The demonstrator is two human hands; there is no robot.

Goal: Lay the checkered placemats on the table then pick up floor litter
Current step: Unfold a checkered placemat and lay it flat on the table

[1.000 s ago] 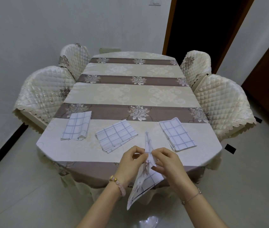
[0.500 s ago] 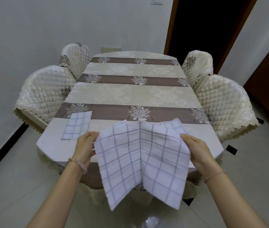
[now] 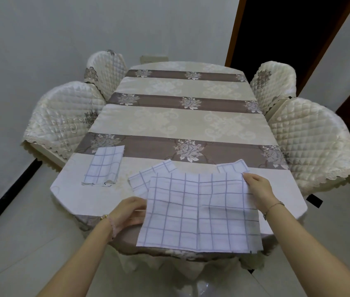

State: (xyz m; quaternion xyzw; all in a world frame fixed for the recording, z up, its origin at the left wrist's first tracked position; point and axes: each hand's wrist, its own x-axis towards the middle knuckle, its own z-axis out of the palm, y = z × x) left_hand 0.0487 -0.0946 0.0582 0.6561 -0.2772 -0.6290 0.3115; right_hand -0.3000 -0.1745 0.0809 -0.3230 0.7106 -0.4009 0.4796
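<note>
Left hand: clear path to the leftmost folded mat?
Probably yes: only bare tablecloth lies between the left hand and the folded mat. But it holds the open mat, so it must let go first.

Two cream quilted chairs [image 3: 62,116] stand at the left and two matching chairs [image 3: 311,142] at the right. Behind them a grey wall [image 3: 62,28] meets a dark doorway [image 3: 277,28] framed in brown.

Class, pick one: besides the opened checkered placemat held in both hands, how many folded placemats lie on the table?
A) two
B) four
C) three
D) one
C: the left folded placemat, the middle folded placemat and the right folded placemat show, the last two partly hidden by the opened placemat.
</note>
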